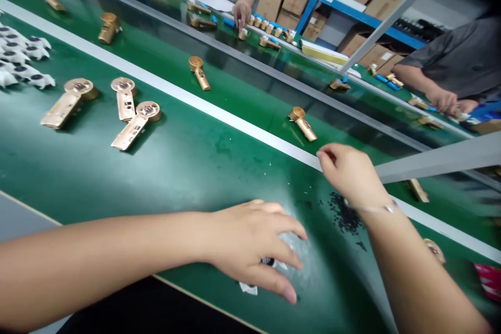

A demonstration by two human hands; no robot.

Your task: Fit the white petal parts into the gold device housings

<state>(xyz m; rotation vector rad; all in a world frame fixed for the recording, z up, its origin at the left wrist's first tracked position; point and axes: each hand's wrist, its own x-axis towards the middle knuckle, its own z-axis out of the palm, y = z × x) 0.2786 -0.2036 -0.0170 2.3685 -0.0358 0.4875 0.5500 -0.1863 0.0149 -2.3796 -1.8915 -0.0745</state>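
My left hand [254,242] is spread palm down over the green bench, its fingers apart. Beneath it, mostly covered, lies a white piece with a black round part [267,261]. My right hand [348,169] hangs near the white strip with its fingers curled in; whatever may be between them is hidden. Just beyond it, a gold shell with a round head and a handle [303,124] rests on the belt. Small black screws or similar bits [345,215] are heaped beside my right wrist. Three open gold shells, one of them here [131,133], lie to the left on the bench.
White pieces with black centres [23,57] are piled at far left. More gold shells [199,72] sit along the belt beyond the white strip [219,115]. A grey metal post [442,159] slants in at right. Two people work across the line.
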